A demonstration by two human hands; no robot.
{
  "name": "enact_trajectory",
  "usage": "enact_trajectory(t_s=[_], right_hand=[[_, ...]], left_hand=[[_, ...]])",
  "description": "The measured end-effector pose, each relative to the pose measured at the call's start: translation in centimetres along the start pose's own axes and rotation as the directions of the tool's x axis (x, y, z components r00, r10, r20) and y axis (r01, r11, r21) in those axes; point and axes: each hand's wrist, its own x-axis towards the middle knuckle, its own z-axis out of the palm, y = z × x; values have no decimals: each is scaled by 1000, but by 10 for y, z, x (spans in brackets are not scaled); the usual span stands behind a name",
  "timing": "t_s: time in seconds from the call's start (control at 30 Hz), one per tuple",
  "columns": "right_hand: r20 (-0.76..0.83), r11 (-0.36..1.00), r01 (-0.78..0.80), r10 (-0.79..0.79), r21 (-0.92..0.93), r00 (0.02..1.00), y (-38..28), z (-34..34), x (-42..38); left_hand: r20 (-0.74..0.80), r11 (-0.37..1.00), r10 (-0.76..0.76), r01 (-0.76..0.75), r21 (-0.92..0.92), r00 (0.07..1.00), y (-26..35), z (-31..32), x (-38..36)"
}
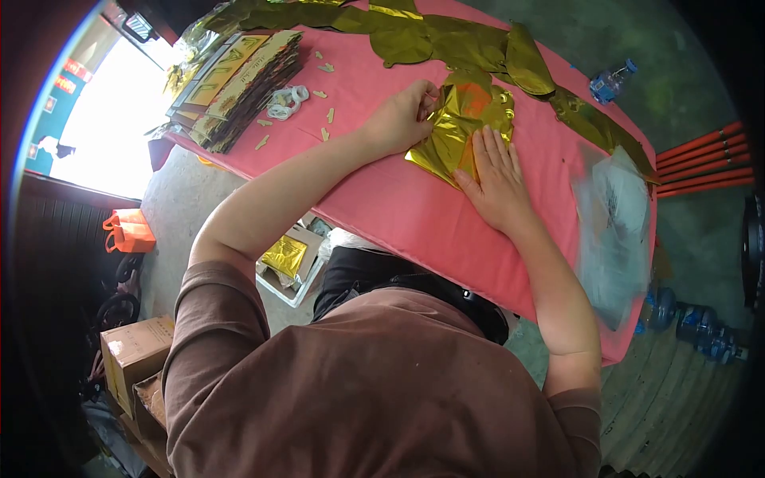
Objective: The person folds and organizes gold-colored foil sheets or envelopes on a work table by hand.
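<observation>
A shiny gold foil piece (448, 137) lies on the pink-covered table (374, 199) in front of me. My right hand (496, 177) rests flat on its right part with the fingers stretched out. At the foil's upper left edge is my left hand (408, 115), its fingers curled together; what they pinch is too small to make out. Just beyond, more gold foil pieces (462, 44) form a band along the far edge of the table.
At the left stands a stack of printed packets (239, 88), beside a white coil (287, 102) and small scattered pieces. Clear plastic sheets (613, 231) lie on the right, a bottle (612, 82) beyond. Below the table edge sits a white box (296, 299) holding gold foil.
</observation>
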Motion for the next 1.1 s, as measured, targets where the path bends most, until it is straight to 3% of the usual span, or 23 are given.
enact_trajectory(t_s=[0.1,0.17,0.3,0.37,0.4,0.5,0.57,0.7,0.9,0.97,1.0,1.07,1.1], right_hand=[[-4,1000,-1,1,1,1000,0,-1,0],[-1,1000,-5,5,-1,1000,-1,-2,-1],[11,1000,-20,20,-5,1000,-3,-3,0],[17,1000,-23,23,-15,1000,-2,-3,0],[12,1000,-21,21,-10,1000,-2,-2,0],[8,1000,-21,22,-10,1000,-2,-1,-1],[8,1000,-24,24,-13,1000,-2,-1,0],[1,1000,-23,23,-11,1000,-1,-1,-1],[-10,1000,-18,18,-9,1000,-1,1,-1],[-15,1000,-19,18,-12,1000,-1,0,-1],[-11,1000,-21,21,-8,1000,-1,0,-1],[-11,1000,-15,15,-7,1000,-2,0,-1],[-14,1000,-15,15,-4,1000,-2,1,-1]], left_hand=[[3,1000,6,-6,-5,1000,0,0,-1],[-60,992,106,-101,77,993,-2,1,-2],[-97,986,100,-85,145,990,1,0,-4],[-70,936,125,-94,339,990,0,-3,-5],[-67,936,123,-93,339,990,-1,-5,-7],[-21,926,70,-57,374,997,7,-12,-14],[40,969,-122,111,220,992,17,-16,-22],[43,969,-82,70,238,996,32,-18,-43],[34,891,-39,19,454,999,36,-19,-56],[101,905,-142,87,417,985,44,-25,-55],[100,904,-140,86,418,985,41,-26,-53],[79,914,60,-87,396,995,27,-31,-44],[73,913,62,-86,399,995,17,-34,-39]])
